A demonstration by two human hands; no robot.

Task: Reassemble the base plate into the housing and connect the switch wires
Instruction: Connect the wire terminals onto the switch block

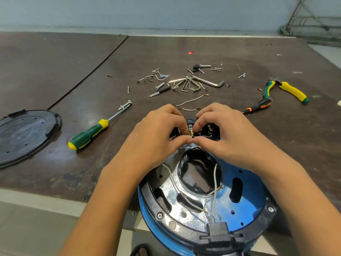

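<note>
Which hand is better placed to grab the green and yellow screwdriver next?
Left. The screwdriver lies left of the left hand; the right hand would have to cross over. Both hands pinch the brass terminal at the switch.

I see a housing (252,200) of glossy blue painted metal, ringed by a matt black plastic rim (148,199). Inside it, the base plate (172,189) is bright, mirror-like metal with a speckled sheen. The wires (215,182) wear smooth white insulation, and a small brass terminal (191,133) glints yellow against the black plastic switch (208,130). The table (73,71) is dark brown board, worn and scuffed, with a dull shine. On it, a round cover (27,133) is matt black moulded plastic; a screwdriver (88,133) has a textured green and yellow rubbery grip and a polished metal shaft; hex keys (208,82) are bare grey metal; pliers (293,91) carry smooth yellow and green plastic handles
</note>
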